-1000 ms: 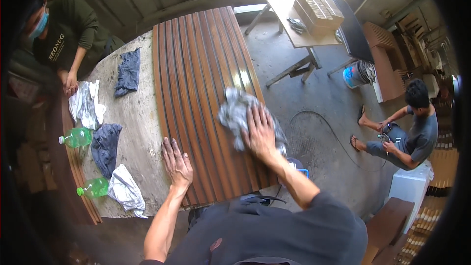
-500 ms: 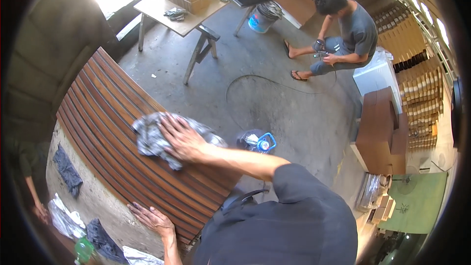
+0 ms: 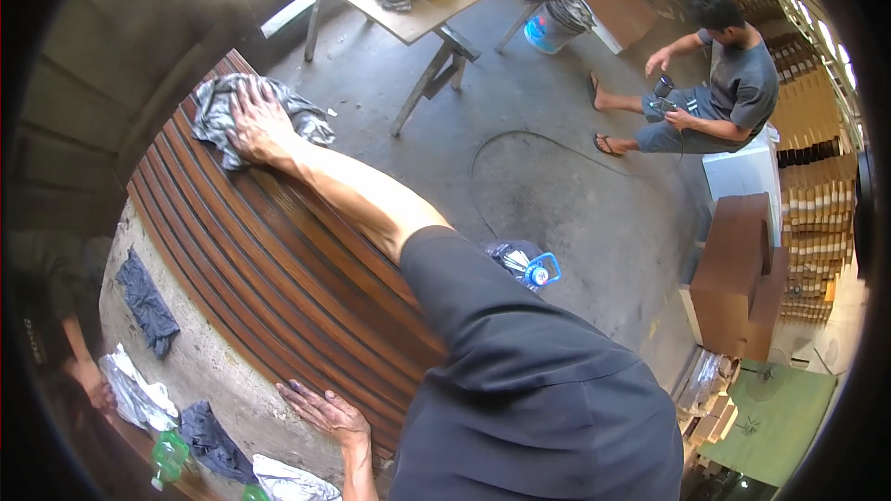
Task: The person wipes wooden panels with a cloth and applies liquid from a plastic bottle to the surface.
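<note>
A long panel of reddish-brown grooved wood (image 3: pixel 278 232) stretches from my body toward the far left. Near its far end my right hand (image 3: pixel 264 126) bears down on a crumpled grey-and-white patterned rag (image 3: pixel 215 113), holding it against the boards under its fingers. The rag spreads past the panel's right edge. Closer to me, my left hand (image 3: pixel 332 416) rests at the panel's left edge, fingers stretched out, holding nothing. Dark stains mark its fingertips. My right arm hides part of the panel's right side.
Left of the panel, dark cloths (image 3: pixel 147 301), a white cloth (image 3: pixel 292 481) and a green bottle (image 3: pixel 170 457) lie on a pale surface, near another person's hand (image 3: pixel 93 385). A blue-handled jug (image 3: pixel 538 271) stands right; beyond are a trestle table (image 3: pixel 418 23), a hose (image 3: pixel 520 134) and a seated co-worker (image 3: pixel 733 83).
My right hand has pushed the rag away along the panel to its far end. My left hand stays at the left edge. The co-worker has lifted one hand off the tool.
</note>
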Motion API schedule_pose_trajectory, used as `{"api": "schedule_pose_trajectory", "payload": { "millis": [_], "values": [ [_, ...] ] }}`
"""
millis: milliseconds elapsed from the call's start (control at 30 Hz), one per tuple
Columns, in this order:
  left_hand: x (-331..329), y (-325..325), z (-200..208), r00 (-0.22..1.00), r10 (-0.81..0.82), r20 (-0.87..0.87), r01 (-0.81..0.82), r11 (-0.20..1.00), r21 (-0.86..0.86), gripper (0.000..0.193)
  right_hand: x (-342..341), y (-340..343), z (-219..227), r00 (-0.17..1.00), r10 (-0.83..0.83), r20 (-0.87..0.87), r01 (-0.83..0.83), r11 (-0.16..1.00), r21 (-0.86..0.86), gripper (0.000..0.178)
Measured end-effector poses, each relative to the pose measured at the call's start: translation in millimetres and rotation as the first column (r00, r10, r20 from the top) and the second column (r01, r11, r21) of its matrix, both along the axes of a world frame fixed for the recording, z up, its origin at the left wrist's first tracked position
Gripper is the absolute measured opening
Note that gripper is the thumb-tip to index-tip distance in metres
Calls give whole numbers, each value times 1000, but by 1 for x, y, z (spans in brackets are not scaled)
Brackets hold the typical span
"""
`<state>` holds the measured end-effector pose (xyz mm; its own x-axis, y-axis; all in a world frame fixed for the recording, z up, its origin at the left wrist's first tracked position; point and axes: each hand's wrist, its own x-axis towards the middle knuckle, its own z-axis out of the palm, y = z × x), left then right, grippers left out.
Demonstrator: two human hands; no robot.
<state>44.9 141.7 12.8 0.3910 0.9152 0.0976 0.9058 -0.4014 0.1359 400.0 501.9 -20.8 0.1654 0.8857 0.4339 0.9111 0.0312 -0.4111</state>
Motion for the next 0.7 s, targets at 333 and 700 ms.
{"api": "schedule_pose_trajectory", "payload": {
  "millis": [333,700],
  "values": [
    [1,6,4,979,76,187,-61,994,-87,66,-107,-260,47,838,544,-29,-524,790,-317,73],
    [-1,-3,14,964,156,217,-111,972,-206,65,-158,-38,13,810,553,198,-523,832,-183,69]
  ]
}}
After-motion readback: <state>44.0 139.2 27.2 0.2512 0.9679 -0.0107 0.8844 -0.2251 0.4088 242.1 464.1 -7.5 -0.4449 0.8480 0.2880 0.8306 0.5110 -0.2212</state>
